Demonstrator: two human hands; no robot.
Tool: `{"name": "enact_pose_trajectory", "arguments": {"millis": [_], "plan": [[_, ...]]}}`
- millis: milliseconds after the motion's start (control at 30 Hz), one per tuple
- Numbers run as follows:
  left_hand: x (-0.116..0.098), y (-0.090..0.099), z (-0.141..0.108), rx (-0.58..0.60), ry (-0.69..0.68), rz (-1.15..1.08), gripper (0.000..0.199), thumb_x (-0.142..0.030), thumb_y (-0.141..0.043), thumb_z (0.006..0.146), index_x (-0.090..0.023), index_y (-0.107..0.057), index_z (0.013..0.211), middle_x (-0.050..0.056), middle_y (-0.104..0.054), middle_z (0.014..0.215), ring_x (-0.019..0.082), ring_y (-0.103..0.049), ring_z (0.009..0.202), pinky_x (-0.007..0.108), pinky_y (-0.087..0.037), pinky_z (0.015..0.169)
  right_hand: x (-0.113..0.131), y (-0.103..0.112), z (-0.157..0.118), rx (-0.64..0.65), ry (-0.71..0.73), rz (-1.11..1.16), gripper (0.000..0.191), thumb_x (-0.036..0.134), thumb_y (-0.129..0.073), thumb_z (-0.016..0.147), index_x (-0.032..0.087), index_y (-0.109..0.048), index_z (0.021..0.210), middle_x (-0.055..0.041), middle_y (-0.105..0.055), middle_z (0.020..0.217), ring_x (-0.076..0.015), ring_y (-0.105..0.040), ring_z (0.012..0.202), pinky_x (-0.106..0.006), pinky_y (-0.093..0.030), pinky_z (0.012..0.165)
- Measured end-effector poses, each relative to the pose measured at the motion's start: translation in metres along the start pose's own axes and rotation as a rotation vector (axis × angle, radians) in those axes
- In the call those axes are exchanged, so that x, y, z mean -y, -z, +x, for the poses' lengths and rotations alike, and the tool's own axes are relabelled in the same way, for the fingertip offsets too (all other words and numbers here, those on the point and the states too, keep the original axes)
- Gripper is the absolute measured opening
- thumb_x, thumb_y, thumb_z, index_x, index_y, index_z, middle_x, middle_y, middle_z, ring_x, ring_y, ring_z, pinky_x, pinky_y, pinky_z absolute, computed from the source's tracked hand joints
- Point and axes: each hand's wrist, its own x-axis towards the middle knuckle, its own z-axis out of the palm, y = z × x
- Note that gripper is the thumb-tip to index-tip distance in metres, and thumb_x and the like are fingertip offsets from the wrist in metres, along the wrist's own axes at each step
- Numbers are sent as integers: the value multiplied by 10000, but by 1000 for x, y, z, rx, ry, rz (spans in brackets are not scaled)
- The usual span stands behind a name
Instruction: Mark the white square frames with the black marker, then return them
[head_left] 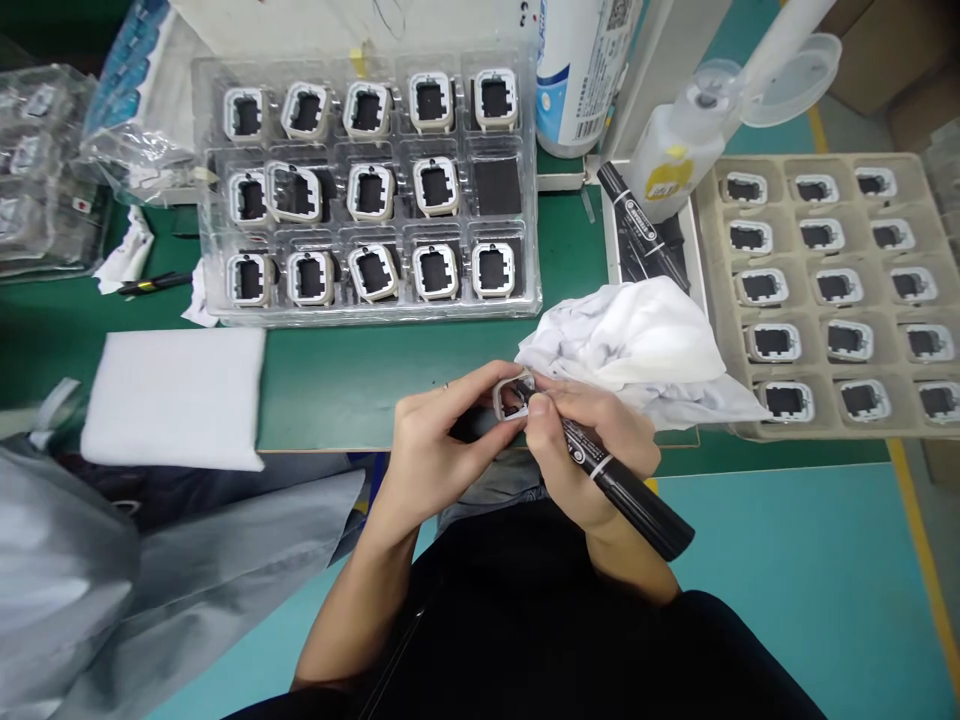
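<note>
Left fingers (pixel 491 378) pinch a pale, rounded-square frame (pixel 498 400) above the green table's edge (pixel 330 400); right fingers (pixel 541 412) grip a glossy black marker (pixel 637 500), tip in the frame's opening, beside crumpled white cloth (pixel 637 340).

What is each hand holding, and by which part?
The left hand holds a small white frame by its outer edge; the right hand a black marker near its tip.

Green table (pixel 322 390) before me bore a clear tray (pixel 375 319), white foam (pixel 172 400) nearer me on the left, rumpled cloth (pixel 637 335) on the right.
</note>
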Motion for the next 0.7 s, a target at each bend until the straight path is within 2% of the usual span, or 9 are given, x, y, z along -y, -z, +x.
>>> {"name": "enact_pose_trajectory", "arguments": {"millis": [200, 433, 567, 700], "plan": [[1, 1, 0, 5, -4, 14, 392, -228, -936, 1014, -281, -881, 1398, 23, -914, 1138, 188, -857, 904, 278, -693, 898, 0, 2, -1, 40, 18, 3, 215, 84, -796, 1001, 279, -707, 1021, 35, -867, 878, -206, -912, 842, -334, -808, 883], [0, 1, 0, 7, 19, 4, 411, -213, -944, 997, -284, -886, 1398, 22, -919, 1160, 202, -871, 924, 295, -712, 934, 0, 2, -1, 21, 5, -1, 208, 90, -786, 1009, 282, -709, 1027, 27, -877, 903, -209, -911, 835, -332, -807, 869], [0, 2, 2, 13, 63, -87, 427, -210, -966, 977, -273, -890, 1392, 32, -918, 1179, 210, -879, 965, 303, -724, 966, 0, 2, -3, 26, -33, 31, 182, 115, -793, 1013, 280, -716, 1014, 20, -887, 923, -216, -923, 882, -335, -805, 878], [0, 2, 3, 21, 115, -188, 450, -245, -998, 952, -229, -890, 1388, 65, -916, 1180, 227, -885, 979, 320, -742, 980, -1, 1, -4, -22, -54, 75, 165, 146, -801, 1020, 287, -716, 1004, 50, -856, 848, -219, -925, 885, -346, -807, 909]]}}
